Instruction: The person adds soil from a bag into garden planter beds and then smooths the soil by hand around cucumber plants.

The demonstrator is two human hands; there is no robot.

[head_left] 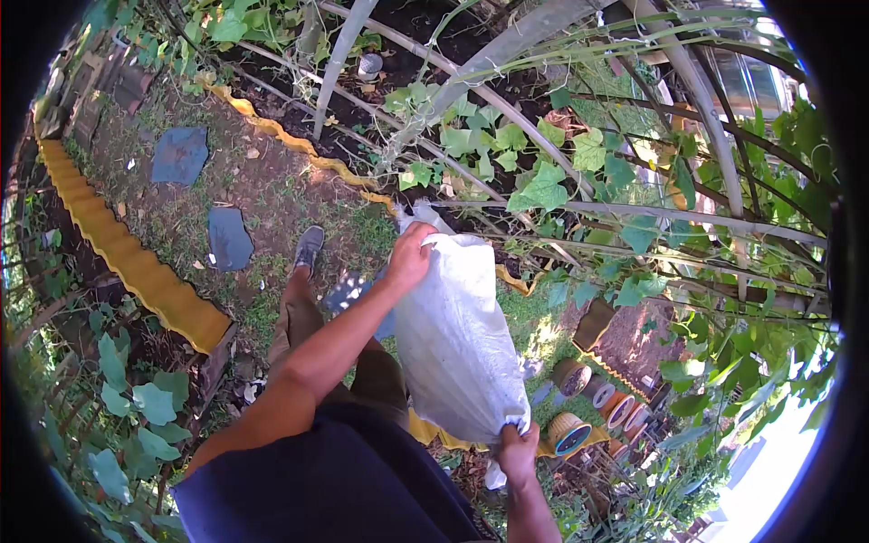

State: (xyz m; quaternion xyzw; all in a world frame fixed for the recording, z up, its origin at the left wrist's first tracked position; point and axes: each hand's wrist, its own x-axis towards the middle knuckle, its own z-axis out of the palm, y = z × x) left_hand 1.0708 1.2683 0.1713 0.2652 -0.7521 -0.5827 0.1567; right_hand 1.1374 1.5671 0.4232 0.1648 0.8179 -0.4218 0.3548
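A white woven sack (pixel 460 330) is stretched out between my two hands, in front of my legs. My left hand (pixel 409 260) is closed on the sack's upper edge, near a frayed corner. At the lower right, my right hand (pixel 518 452) grips a bunched-up part of the sack, and a bit of white material hangs below that fist. The sack hides part of the ground and part of my legs.
Leafy vines on a pole trellis (pixel 543 118) rise ahead and to the right. Wavy yellow edging (pixel 136 253) borders the dirt path, where flat grey stones (pixel 230 239) lie. Several round pots (pixel 568 434) stand at the right. My shoe (pixel 310 244) is on the path.
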